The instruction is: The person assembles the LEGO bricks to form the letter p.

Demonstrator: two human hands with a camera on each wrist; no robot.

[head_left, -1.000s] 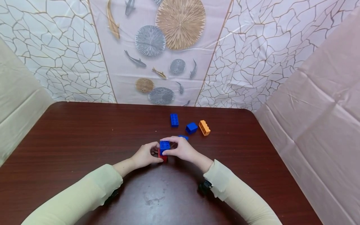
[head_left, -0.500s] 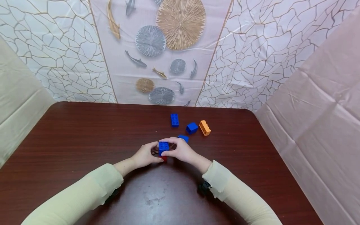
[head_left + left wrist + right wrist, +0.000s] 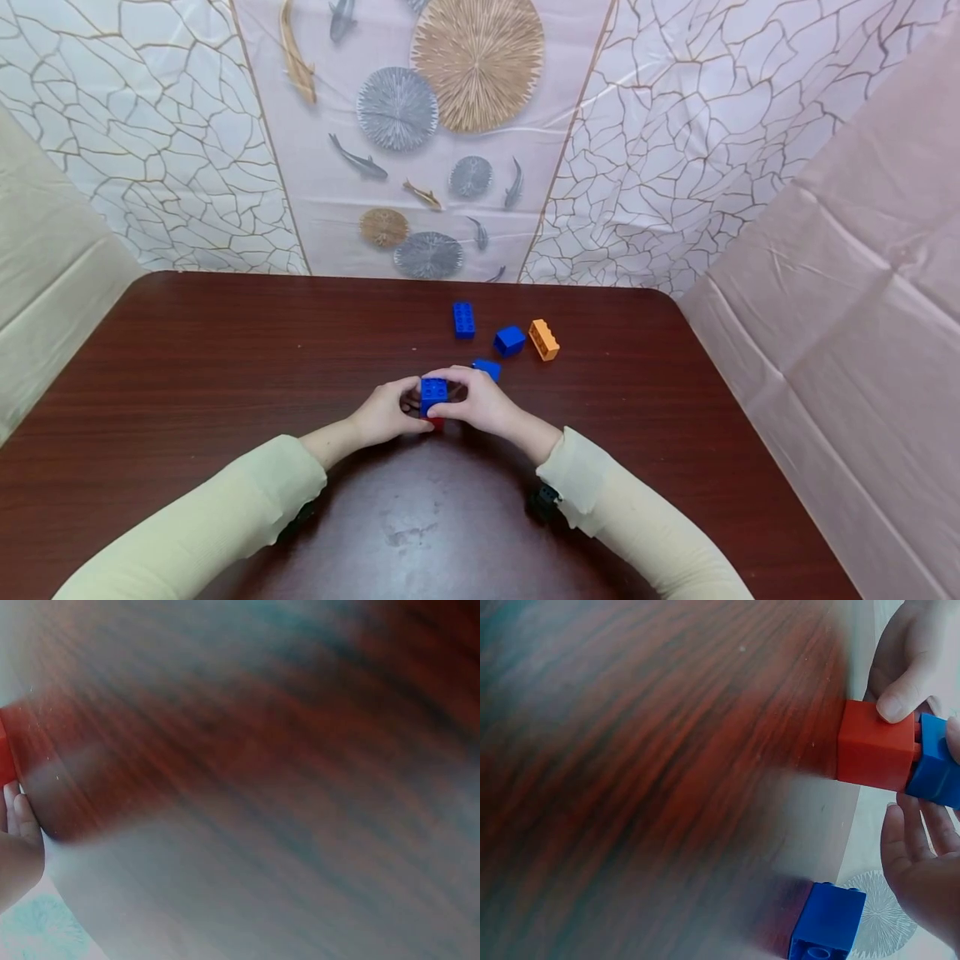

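Near the middle of the table, a red toy building brick (image 3: 875,744) stands on the wood with its studs upward. My left hand (image 3: 381,414) holds it from the left, its thumb (image 3: 892,707) flat against the red side. My right hand (image 3: 480,402) pinches a blue toy building brick (image 3: 433,395) between thumb and fingers, directly above the red one. In the right wrist view, red studs show in a narrow gap between the two bricks, and the blue one tilts slightly. From the head, most of the red brick is hidden under the blue.
Behind the right hand lies another blue brick (image 3: 487,369), partly covered by it. Farther back are a long blue brick (image 3: 464,321), a blue brick on its side (image 3: 510,341) and an orange brick (image 3: 543,340) on its side. A patterned cloth (image 3: 427,167) hangs at the table's back edge.
The blue brick in my right hand has shifted slightly left and now lines up over the red brick, covering more of it. My left hand has barely moved.
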